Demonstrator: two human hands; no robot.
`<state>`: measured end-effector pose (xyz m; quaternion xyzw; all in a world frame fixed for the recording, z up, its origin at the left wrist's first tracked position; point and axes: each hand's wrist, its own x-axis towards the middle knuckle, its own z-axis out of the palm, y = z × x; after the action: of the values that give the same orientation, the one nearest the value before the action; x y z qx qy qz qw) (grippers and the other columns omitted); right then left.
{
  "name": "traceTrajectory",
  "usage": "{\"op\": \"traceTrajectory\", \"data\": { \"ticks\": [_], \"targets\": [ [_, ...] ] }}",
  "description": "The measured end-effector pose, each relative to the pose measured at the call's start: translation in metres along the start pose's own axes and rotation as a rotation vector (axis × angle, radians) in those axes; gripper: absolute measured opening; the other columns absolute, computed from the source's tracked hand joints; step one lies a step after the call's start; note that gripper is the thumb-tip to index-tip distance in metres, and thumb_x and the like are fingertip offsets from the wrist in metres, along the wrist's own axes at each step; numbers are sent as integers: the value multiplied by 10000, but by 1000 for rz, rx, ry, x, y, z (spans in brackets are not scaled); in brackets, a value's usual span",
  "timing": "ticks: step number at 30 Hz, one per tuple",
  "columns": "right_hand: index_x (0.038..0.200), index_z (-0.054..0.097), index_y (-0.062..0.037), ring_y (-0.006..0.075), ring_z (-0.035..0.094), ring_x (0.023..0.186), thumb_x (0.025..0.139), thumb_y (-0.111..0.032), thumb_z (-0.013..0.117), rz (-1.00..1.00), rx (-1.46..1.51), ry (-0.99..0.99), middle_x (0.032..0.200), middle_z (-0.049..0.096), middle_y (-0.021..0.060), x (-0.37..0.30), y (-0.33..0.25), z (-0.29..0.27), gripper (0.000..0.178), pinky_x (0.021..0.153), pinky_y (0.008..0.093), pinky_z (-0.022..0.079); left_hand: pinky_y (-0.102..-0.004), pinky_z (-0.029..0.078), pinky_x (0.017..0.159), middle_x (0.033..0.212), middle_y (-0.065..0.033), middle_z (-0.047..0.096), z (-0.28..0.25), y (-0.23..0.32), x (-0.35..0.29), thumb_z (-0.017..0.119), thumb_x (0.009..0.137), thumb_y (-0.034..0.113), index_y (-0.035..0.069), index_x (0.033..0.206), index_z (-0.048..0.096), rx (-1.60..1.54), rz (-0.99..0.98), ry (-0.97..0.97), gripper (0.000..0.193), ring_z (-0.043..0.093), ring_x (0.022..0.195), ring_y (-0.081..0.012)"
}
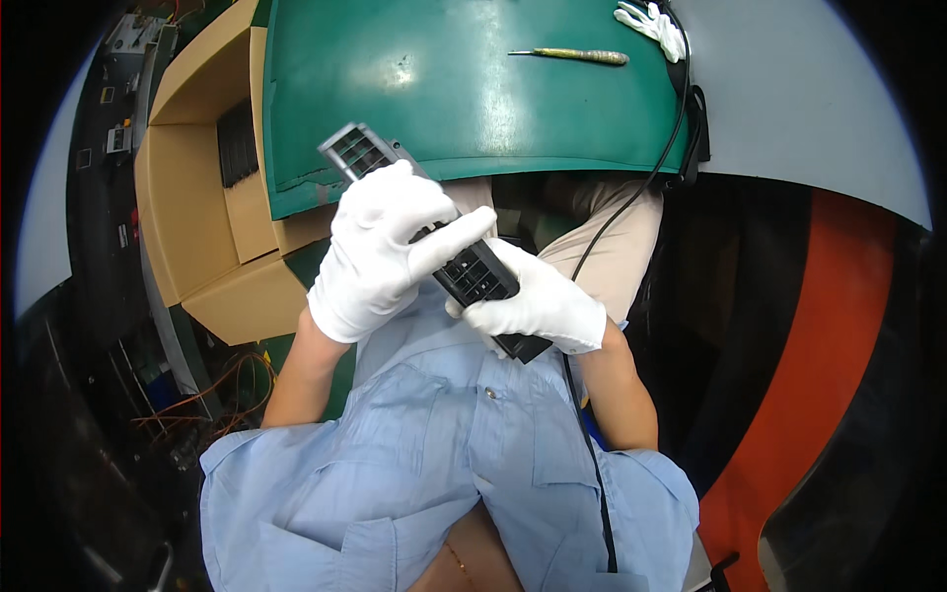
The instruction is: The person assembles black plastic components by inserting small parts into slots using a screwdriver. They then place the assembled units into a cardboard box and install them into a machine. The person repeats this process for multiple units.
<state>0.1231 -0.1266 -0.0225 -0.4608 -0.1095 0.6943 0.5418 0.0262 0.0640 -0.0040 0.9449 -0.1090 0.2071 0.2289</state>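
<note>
A long black plastic air vent [478, 276] with slatted openings is held at a slant above my lap, its far end pointing up to the left. My left hand [385, 232], in a white glove, is closed around its upper half, with one finger stretched across the slats. Lower down, my right hand [538, 301], also in a white glove, grips the near end from the right side. The fingers beneath the vent are mostly hidden.
A green-topped table [424, 109] lies ahead, with a screwdriver [582, 56] and white gloves [656, 28] on it. An open cardboard box [187, 178] at the left holds dark parts [237, 143]. A black cable [631, 197] runs down past my right arm.
</note>
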Motion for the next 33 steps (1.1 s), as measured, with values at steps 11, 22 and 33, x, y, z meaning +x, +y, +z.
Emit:
{"op": "traceTrajectory", "data": {
  "ticks": [11,22,33],
  "targets": [
    [1235,491,-13,147,650,662,796,-39,769,30,97,66,978,654,83,-2,15,-2,520,578,297,566,-398,334,1161,1536,-197,375,5,-9,-12,602,937,34,-19,1511,300,-500,-901,482,651,398,1416,-306],
    [1378,403,13,212,699,759,973,-262,612,26,219,-20,1116,653,168,8,33,-1,533,649,322,609,-393,562,824,979,-108,627,45,-48,-22,602,938,55,-33,1291,509,-1836,-1056,780,375,639,875,-236],
    [1383,437,32,250,730,783,994,-669,273,-32,394,6,1114,654,216,16,43,-7,818,611,357,650,-379,550,854,983,-137,617,53,-56,-28,589,915,-4,-75,1225,504,-1823,-1059,877,329,626,907,-246]
  ]
}}
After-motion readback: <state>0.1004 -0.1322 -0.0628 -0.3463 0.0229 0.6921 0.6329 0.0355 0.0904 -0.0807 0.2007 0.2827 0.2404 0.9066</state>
